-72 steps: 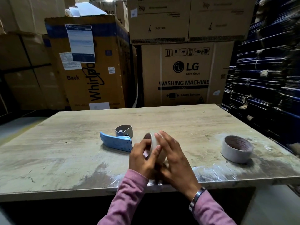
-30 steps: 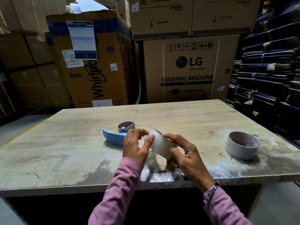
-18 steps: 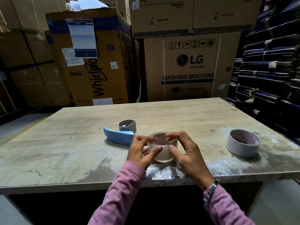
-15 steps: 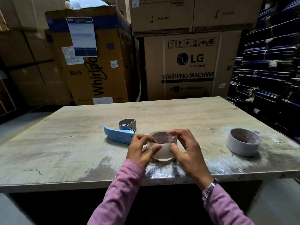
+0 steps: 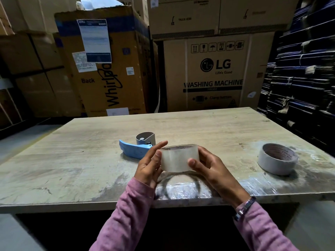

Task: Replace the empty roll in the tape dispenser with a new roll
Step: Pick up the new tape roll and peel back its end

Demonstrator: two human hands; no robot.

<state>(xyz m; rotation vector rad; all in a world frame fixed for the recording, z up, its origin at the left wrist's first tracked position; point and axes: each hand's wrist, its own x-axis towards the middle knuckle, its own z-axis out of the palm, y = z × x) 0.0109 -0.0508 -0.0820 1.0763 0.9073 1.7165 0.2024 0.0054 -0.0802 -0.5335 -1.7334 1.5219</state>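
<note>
Wooden table [image 5: 90,160] across mid-frame; blue tape dispenser [image 5: 135,150] just upper left of clear tape roll [image 5: 179,158], core axis upright, clamped between left hand [image 5: 148,165] and right hand [image 5: 212,165], fingers curled. Left hand nearer dispenser.

A translucent, glossy tape roll [image 5: 178,158] is noted, its core of printed cardboard. The dispenser [image 5: 138,148] is seen in smooth blue plastic with a grey metal-looking hub. The table [image 5: 76,160] presents matt wood grain, worn, with glossy film at the near edge. Cartons [image 5: 213,73] are of matt corrugated cardboard.
</note>
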